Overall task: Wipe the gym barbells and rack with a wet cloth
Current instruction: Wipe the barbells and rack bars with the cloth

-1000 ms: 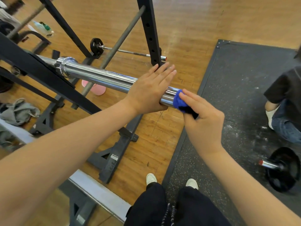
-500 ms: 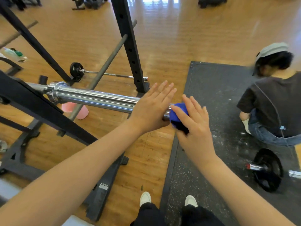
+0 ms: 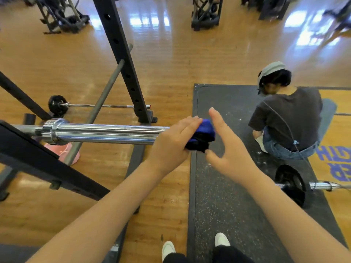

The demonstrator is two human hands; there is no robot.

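A chrome barbell sleeve [image 3: 102, 134] lies across the black rack [image 3: 123, 59] and points right. My left hand [image 3: 171, 145] curls over the sleeve's free end and grips a wadded blue cloth [image 3: 205, 132] there. My right hand [image 3: 229, 150] hovers just right of the cloth with fingers spread and straight; only its thumb tip is near the cloth's lower edge. The tip of the sleeve is hidden under my left hand and the cloth.
A person [image 3: 288, 120] crouches on the black rubber mat [image 3: 224, 205] to the right. A barbell with a black plate [image 3: 290, 185] lies on that mat. A thin bar with a small plate [image 3: 57, 106] and a pink object [image 3: 65, 153] sit on the wood floor behind the rack's slanted beam [image 3: 43, 162].
My right hand has let go of the cloth and opened beside it. My left hand went from resting flat on the sleeve to gripping the cloth at its end. The camera tilted up.
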